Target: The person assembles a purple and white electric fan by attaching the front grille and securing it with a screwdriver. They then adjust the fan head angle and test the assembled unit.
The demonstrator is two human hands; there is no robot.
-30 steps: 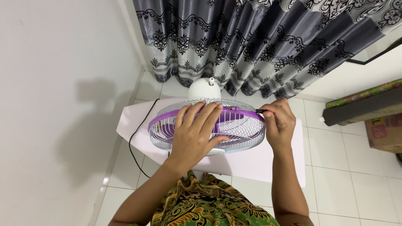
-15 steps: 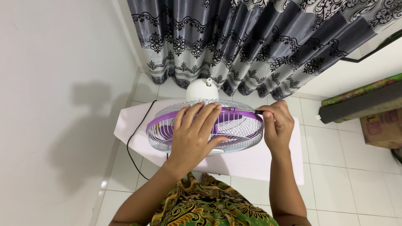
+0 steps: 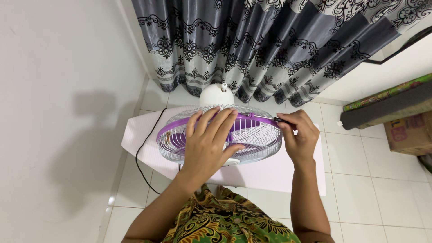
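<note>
The left hand [image 3: 208, 144] lies flat, fingers spread, on top of the fan cage [image 3: 252, 135], which stands on a pale worktop [image 3: 288, 173] nearer its far edge, the white motor housing [image 3: 217, 95] behind it. The purple rim [image 3: 261, 119] runs left to right across the cage, and at its right end the right hand [image 3: 300, 137] is the nearer one, its grip pinched together on a thin dark tool [image 3: 280, 119] that points left into the rim.

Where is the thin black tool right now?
In the head view, the thin black tool is pinched in the right hand, its tip at the purple rim on the right side of the white wire fan cage.
</note>
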